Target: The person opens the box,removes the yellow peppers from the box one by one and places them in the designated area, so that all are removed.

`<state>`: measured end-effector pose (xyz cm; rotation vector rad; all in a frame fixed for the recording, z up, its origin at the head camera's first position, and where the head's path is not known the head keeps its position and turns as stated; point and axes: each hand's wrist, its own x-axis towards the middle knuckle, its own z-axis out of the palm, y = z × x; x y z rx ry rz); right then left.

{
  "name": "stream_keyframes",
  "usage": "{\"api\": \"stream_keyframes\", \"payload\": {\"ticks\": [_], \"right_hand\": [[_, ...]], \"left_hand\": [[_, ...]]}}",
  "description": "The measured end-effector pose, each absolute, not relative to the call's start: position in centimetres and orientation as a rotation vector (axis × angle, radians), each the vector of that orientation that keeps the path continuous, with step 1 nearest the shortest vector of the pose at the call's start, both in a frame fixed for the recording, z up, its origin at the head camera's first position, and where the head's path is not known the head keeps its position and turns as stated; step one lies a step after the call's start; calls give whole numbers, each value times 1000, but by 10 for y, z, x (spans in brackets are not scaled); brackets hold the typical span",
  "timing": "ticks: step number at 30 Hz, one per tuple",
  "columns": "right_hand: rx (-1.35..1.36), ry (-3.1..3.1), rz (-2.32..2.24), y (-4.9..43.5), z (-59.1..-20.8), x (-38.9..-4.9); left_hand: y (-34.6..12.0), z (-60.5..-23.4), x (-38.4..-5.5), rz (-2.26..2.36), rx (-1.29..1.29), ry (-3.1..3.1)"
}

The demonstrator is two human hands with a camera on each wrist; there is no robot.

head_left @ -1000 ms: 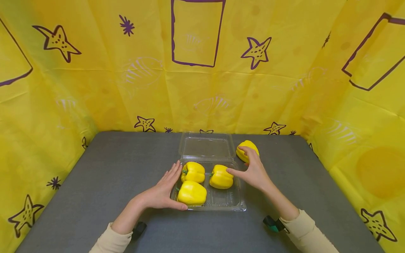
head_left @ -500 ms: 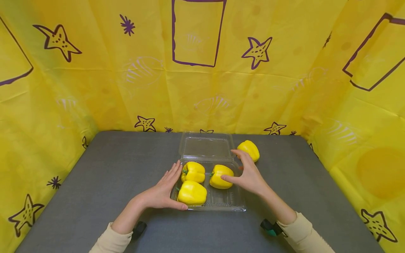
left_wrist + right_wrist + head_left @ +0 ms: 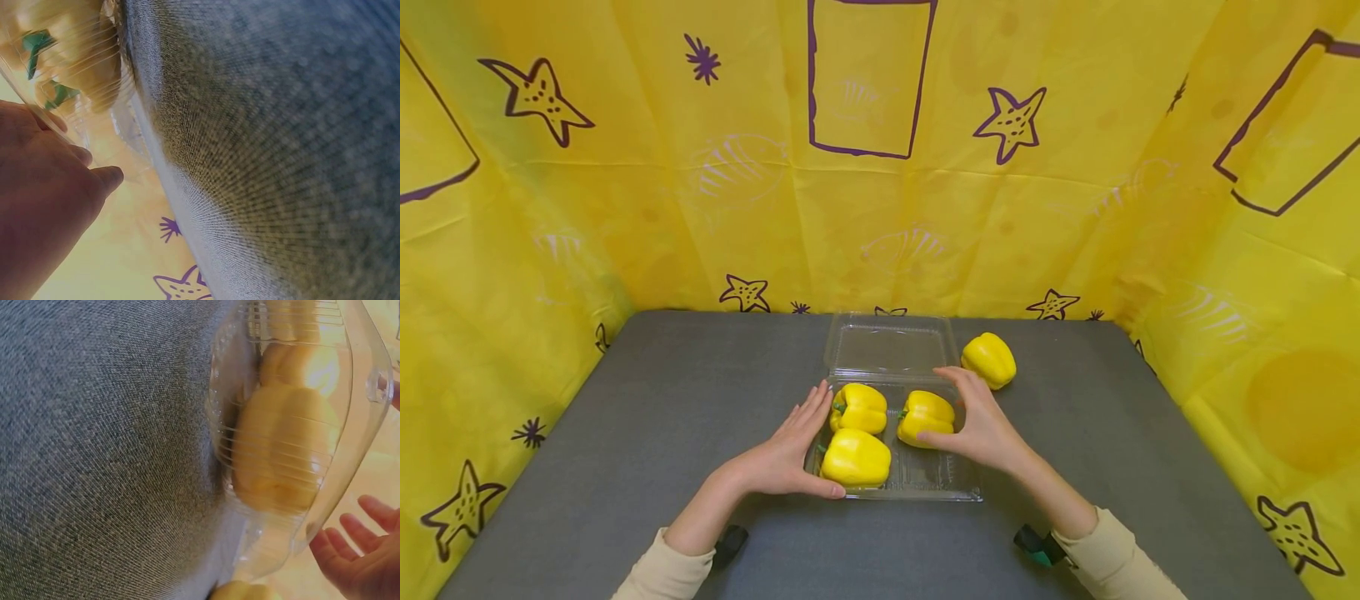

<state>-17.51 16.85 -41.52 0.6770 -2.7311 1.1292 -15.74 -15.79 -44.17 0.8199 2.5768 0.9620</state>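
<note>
Left hand [image 3: 781, 457], fingers straight and released, lay along the clear box [image 3: 925, 477] at nine o'clock; right hand [image 3: 988, 425], fingers parted and ungrasping, hung at three. Three peppers [image 3: 855, 458] sat inside; a fourth pepper [image 3: 988, 360] lay outside, toward two.

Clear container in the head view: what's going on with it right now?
A person's left hand rests along the left side of the open clear container, which holds three yellow peppers. The right hand is spread at its right side, gripping no pepper. The lid is folded back, and a fourth pepper sits outside on the grey table.
</note>
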Motion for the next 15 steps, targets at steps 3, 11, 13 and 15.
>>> {"api": "stream_keyframes", "payload": {"ticks": [3,11,13,15], "right_hand": [[700,-2732,1085,167,-417,-175],[753,-2756,916,165,-423,-176],[765,-2765,882,165,-425,-176],[782,-2766,841,164,-427,-177]], "left_hand": [[-158,-442,-157,958,819,2580],[-157,-441,-156,965,824,2581],[-157,-441,-157,961,825,2581],[-158,-441,-157,962,824,2579]]}}
